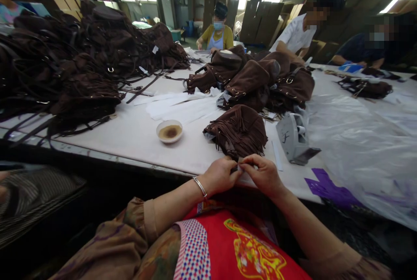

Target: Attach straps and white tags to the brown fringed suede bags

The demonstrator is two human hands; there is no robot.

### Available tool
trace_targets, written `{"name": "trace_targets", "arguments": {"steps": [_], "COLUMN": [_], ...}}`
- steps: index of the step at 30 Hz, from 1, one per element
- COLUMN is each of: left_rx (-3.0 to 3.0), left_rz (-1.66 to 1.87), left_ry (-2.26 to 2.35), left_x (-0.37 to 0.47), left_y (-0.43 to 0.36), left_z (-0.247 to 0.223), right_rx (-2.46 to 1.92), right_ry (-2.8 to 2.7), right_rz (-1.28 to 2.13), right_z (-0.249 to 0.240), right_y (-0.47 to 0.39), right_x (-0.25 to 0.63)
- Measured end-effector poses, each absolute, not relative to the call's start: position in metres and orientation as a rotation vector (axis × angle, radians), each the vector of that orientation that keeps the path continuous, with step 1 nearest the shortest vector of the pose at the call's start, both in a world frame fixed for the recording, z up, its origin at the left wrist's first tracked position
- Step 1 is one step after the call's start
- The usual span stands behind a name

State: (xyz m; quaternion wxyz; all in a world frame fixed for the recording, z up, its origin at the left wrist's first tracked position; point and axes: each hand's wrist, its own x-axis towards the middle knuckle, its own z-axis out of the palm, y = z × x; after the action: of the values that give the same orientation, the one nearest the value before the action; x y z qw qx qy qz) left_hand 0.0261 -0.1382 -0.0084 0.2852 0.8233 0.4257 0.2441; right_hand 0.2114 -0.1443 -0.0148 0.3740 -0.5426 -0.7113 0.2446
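Note:
Close to the table's front edge, my left hand [220, 177] and my right hand [263, 177] meet, both with closed fingers. The left one grips what looks like a dark strap end by a brown fringed bag [243, 130]. At its tip, the right thumb and forefinger pinch a small pale piece [240, 166], too small to name surely. The fringed bag lies on the table just beyond my hands, with clear plastic showing at its left side. To its left stands a white bowl [170, 131] with brownish stuff inside.
A tape dispenser [295, 138] stands right of the bag, near purple tape [332, 188] and plastic sheeting [358, 145]. More brown bags [250, 78] lie behind; a large heap [94, 49] fills the left. White paper [184, 105] lies mid-table. Several people work across the table.

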Motion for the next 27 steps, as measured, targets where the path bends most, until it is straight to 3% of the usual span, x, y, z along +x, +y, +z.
{"name": "trace_targets", "arguments": {"steps": [5, 10, 15, 27], "left_rx": [2.216, 2.201, 2.032, 2.103], "left_rz": [0.623, 0.638, 0.579, 0.584], "left_ry": [1.178, 1.167, 1.159, 1.146], "left_x": [0.029, 0.028, 0.024, 0.023], "left_y": [-0.136, -0.136, -0.132, -0.131], "left_z": [-0.011, -0.010, -0.013, -0.009], "right_rx": [-1.265, -1.024, -0.916, -0.965], "right_ry": [-2.046, -2.507, -2.573, -2.559], "right_rz": [0.583, 0.083, -0.266, 0.174], "right_z": [0.007, 0.031, 0.021, 0.022], "right_y": [-0.138, -0.131, -0.142, -0.130], "right_x": [0.216, 0.213, 0.211, 0.215]}}
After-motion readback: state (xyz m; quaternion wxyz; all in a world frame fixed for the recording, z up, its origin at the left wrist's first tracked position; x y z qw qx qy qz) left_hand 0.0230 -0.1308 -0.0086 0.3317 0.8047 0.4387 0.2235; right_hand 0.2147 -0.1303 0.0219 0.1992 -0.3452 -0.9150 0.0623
